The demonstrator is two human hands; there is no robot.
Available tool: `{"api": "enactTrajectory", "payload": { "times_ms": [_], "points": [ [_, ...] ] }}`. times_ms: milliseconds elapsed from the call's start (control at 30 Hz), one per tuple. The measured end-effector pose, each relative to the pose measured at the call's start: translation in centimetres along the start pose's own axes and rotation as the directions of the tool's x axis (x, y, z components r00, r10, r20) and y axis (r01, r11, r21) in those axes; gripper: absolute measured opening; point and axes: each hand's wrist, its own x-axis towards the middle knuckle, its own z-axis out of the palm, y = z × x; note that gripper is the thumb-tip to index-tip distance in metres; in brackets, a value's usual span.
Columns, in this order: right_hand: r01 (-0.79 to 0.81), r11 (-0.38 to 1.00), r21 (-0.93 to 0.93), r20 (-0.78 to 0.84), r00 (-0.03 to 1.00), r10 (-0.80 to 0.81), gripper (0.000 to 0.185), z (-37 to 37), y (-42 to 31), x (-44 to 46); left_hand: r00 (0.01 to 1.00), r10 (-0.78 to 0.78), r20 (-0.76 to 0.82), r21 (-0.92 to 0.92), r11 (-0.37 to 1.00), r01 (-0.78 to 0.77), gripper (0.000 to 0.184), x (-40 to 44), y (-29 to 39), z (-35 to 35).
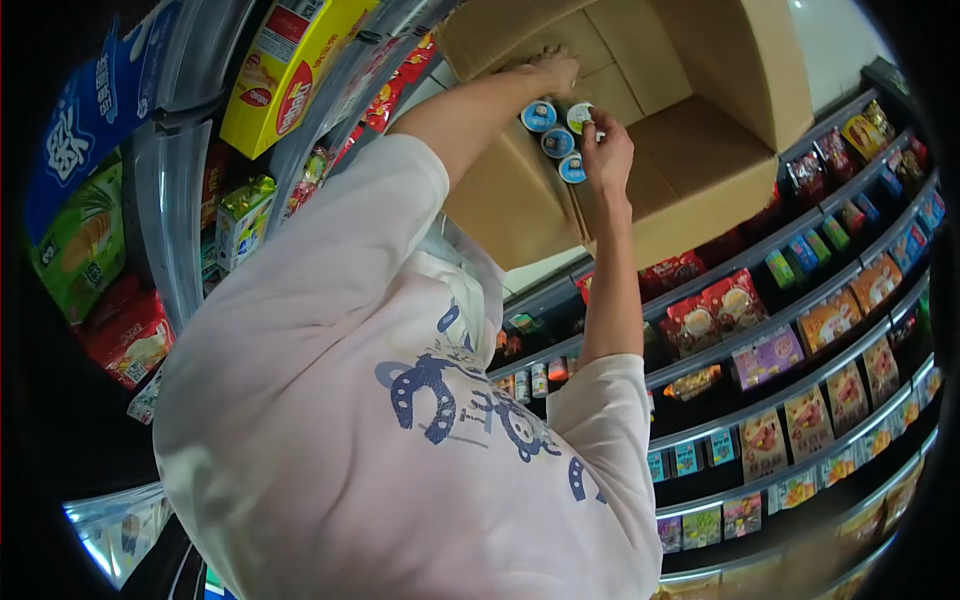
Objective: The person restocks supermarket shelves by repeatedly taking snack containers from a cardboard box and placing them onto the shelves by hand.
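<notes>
Inside an open cardboard box (690, 150), my right hand (607, 150) pinches the edge of a small round container with a white and green lid (579, 117). Several round containers with blue lids (557, 143) are grouped beside it in the box. My left hand (555, 72) reaches in past them and rests against the cardboard, with its fingers apart and nothing visible in them. Its palm side is hidden.
Shelves of packaged snacks (740, 300) curve along the right. On the left, a yellow box (285, 75), a green bag (85, 235) and red packets (125, 335) sit on a rack with clear plastic edges. White floor tiles show around the carton.
</notes>
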Motion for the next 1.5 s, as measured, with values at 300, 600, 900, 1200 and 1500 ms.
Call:
{"api": "enactTrajectory", "payload": {
  "times_ms": [300,600,900,1200,1500],
  "points": [
    [0.035,0.763,-0.645,0.337,0.909,0.243,0.075,6.2,3.5,4.8,0.994,0.110,-0.005,0.093,0.990,-0.109,0.061,-2.0,0.9,-2.9],
    [0.136,0.860,-0.491,0.497,0.855,0.149,0.031,5.3,4.3,5.8,0.982,0.060,0.178,0.117,0.990,-0.082,0.091,-2.3,1.7,-3.5],
    [0.264,0.843,-0.469,0.453,0.891,-0.026,0.029,7.0,5.9,5.6,0.987,0.079,0.139,0.170,0.980,-0.102,0.062,-1.9,0.6,-1.9],
    [-0.042,0.983,-0.180,0.481,0.868,0.125,0.073,5.6,6.6,6.7,0.975,0.143,0.167,0.261,0.948,-0.184,0.061,-2.5,1.7,-3.3],
    [-0.211,0.960,-0.183,0.305,0.916,0.259,0.071,2.7,3.5,5.7,0.982,0.155,0.107,0.275,0.945,-0.179,0.069,-2.6,0.9,-2.7]
  ]
}}
